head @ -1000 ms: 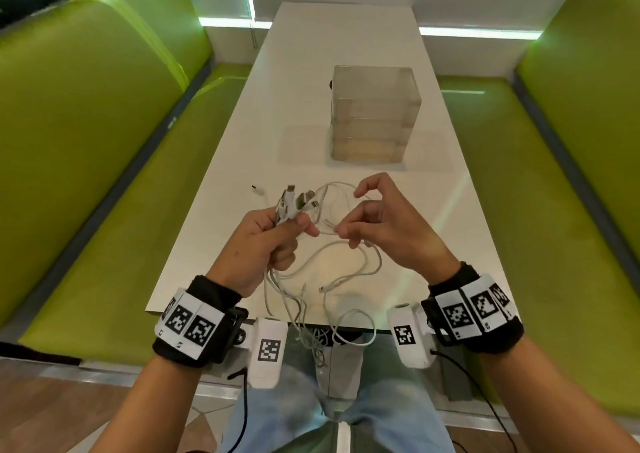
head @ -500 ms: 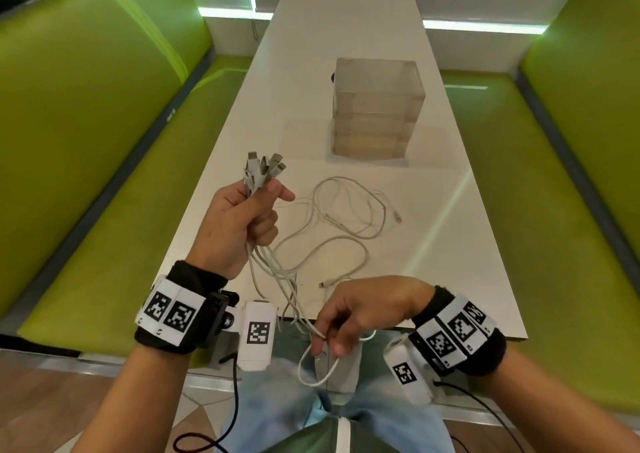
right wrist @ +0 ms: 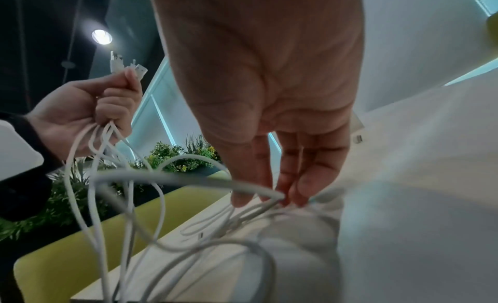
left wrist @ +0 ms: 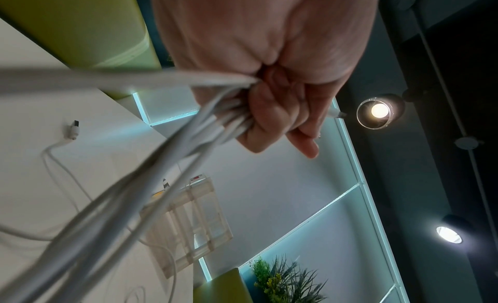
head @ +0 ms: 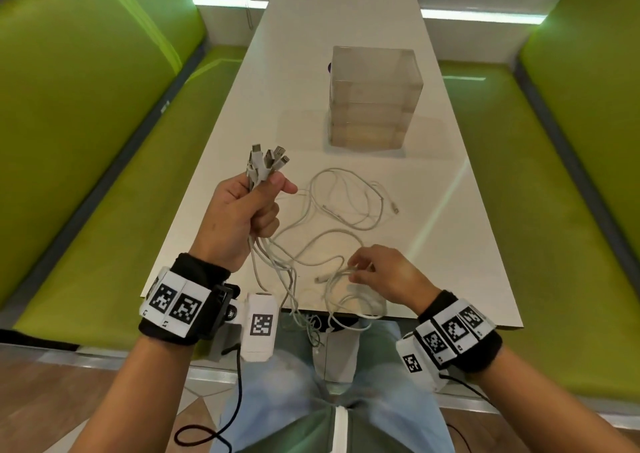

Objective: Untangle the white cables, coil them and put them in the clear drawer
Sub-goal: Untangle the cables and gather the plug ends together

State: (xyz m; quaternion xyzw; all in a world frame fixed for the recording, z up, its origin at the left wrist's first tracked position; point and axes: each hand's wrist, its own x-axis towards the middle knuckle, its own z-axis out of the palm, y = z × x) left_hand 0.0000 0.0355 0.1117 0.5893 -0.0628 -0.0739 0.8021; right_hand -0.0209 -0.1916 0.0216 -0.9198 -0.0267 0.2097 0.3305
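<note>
Several white cables [head: 346,206] lie in loose loops on the white table [head: 450,244], and some strands hang over its near edge. My left hand [head: 266,192] is raised above the table's left part and grips a bundle of cable ends, whose plugs [head: 268,159] stick up from the fist. The left wrist view shows the left hand [left wrist: 269,120] curled round the strands [left wrist: 188,128]. Near the front edge my right hand [head: 356,272] pinches a few looped strands, fingers pointing down [right wrist: 293,188]. The clear drawer unit [head: 374,99] stands shut at mid-table.
Green padded benches [head: 86,140] run along both sides of the table. The table's near edge [head: 450,322] lies just in front of my lap. Black sensor wires [head: 221,432] hang from my wrists. A plant [right wrist: 177,156] stands in the background.
My right hand left the plugs, dropped below the table's front edge to the hanging strands, and has now come up onto the table holding loops. The left hand rose slightly with the plugs.
</note>
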